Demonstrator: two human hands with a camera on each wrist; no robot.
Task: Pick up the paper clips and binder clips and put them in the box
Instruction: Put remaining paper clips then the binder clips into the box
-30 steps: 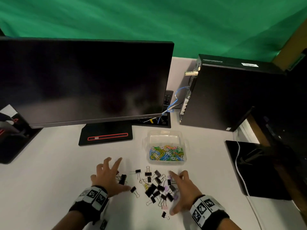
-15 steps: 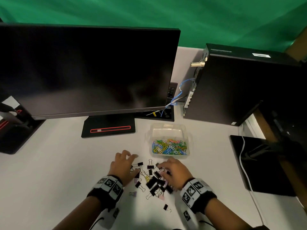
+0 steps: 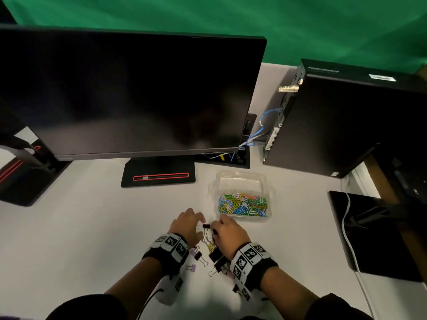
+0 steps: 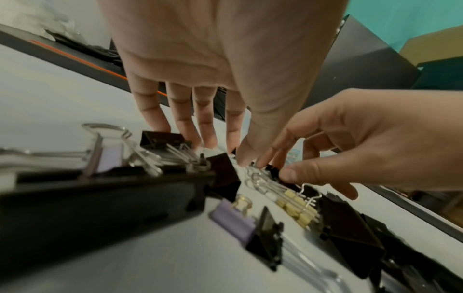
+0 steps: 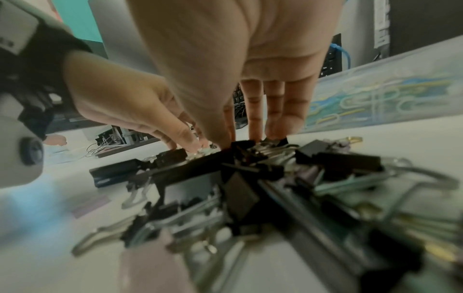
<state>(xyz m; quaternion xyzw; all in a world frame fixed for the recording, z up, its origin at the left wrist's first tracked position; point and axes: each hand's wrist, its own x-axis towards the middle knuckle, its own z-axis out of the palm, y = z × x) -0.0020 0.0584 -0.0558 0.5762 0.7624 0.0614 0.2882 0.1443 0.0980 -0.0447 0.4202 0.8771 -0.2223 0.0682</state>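
From the head camera, the left hand (image 3: pixel 186 228) and the right hand (image 3: pixel 228 236) sit close together, palms down, over a pile of binder clips (image 3: pixel 213 254) on the white table (image 3: pixel 69 239). One black clip (image 3: pixel 206 226) shows in the narrow gap between the fingertips. A purple clip (image 3: pixel 192 268) lies apart at 7 o'clock of the pile. The clear box (image 3: pixel 242 181), with coloured paper clips (image 3: pixel 243 203) heaped in its near half, stands just beside the right hand at 1 o'clock. The monitor (image 3: pixel 129 93) rises at 11 o'clock, and the computer case (image 3: pixel 342 125) at 2 o'clock.

In the left wrist view, the left hand (image 4: pixel 220 65) reaches with fingers (image 4: pixel 184 119) nearly straight, their tips down at the table among black clips (image 4: pixel 162 139). The right hand (image 4: pixel 371 146) comes in from 3 o'clock, its fingers bent with the tips at silver clip handles (image 4: pixel 260 179); whether it has actually clamped one I cannot tell. Yellow clips (image 4: pixel 299 212) and a purple one (image 4: pixel 233 222) lie towards 5 o'clock.

In the right wrist view, the right hand (image 5: pixel 238 59) has straight fingers (image 5: pixel 274 107) pressing onto the far edge of the blurred black heap (image 5: pixel 250 178). The left hand (image 5: pixel 130 101) enters from 9 o'clock, fingertips meeting the pile beside the right thumb. The box wall (image 5: pixel 388 95) stands at 2 o'clock.
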